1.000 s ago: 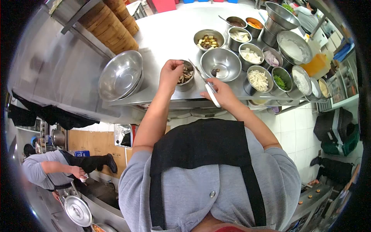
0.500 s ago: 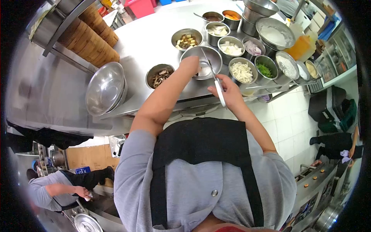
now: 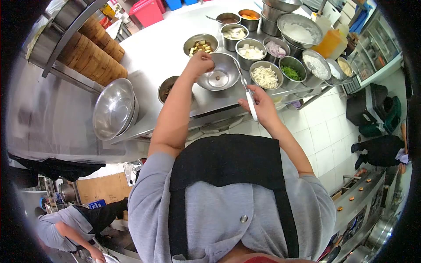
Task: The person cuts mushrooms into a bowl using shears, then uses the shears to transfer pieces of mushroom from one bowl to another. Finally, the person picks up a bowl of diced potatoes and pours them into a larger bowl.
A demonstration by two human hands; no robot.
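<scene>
My left hand hovers with its fingers bunched over the left rim of a wide steel mixing bowl; nothing shows in the fingers. One dark piece lies in the bowl's bottom. My right hand grips the white handle of a long utensil, whose thin metal shaft reaches up over the bowl's right rim. A small steel bowl of sliced mushrooms stands left of the mixing bowl, partly hidden by my left forearm.
Steel tubs of tofu cubes, white strips, chopped greens and white powder crowd the counter's right end. Stacked steel bowls and bamboo steamers stand left. One person bends at lower left, another at right.
My left hand left the mushroom bowl and swung right to the mixing bowl's rim. My right hand kept hold of the utensil. The view shifted, so the counter sits further left.
</scene>
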